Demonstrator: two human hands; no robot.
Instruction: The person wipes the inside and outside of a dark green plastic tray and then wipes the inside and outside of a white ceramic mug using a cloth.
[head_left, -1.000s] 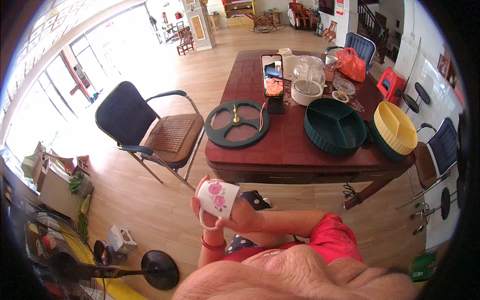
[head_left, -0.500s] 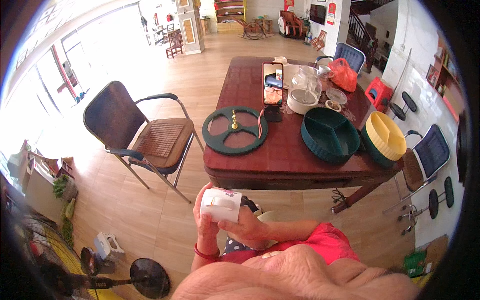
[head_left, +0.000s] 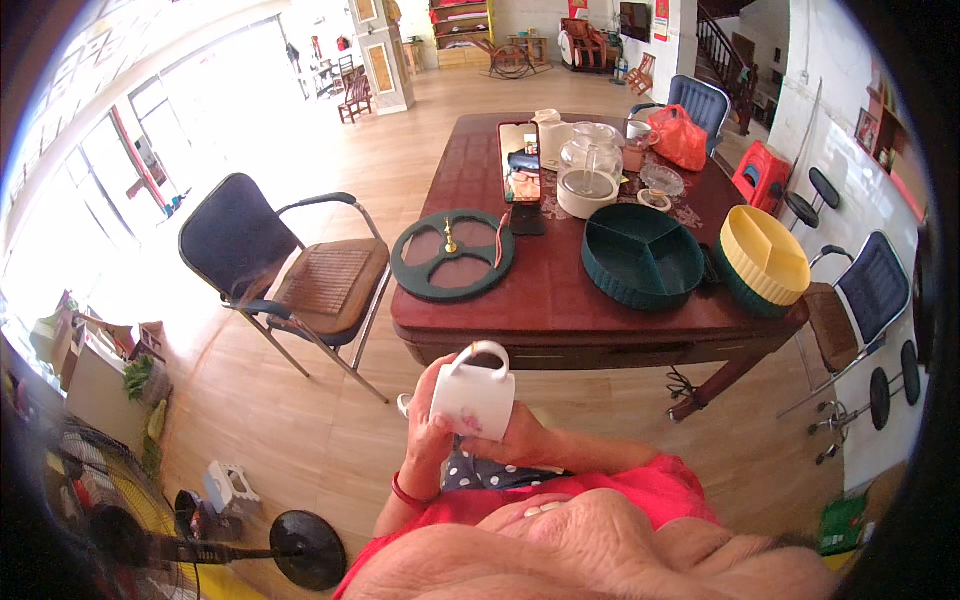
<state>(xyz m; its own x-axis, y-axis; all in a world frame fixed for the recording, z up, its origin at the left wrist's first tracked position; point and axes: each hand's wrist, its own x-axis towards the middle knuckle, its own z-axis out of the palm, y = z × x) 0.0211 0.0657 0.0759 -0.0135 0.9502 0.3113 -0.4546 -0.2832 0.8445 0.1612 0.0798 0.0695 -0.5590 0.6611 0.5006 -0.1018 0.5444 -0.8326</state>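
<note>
Person holds a white mug in both hands, close to the body, below the near edge of the worktop and off it. Mug has a pink flower print, handle up, tilted. Left hand wraps the mug's left side, fingers clasped on it; red band on that wrist. Right hand cups the mug from the lower right, fingers curled round it. Red sleeve and chest fill the bottom of the view.

On the worktop, dark red wood: green ring tray with a brass post at centre, near the left edge. Green divided dish to the right of it, well apart. Yellow divided dish just beside that, stacked in a green one, at the right edge. Further back a white bowl, glass jar behind it, white jug, red bag.

Blue chair with woven seat pad stands left of the worktop. Another blue chair at the far side. Black fan on the floor, lower left.
</note>
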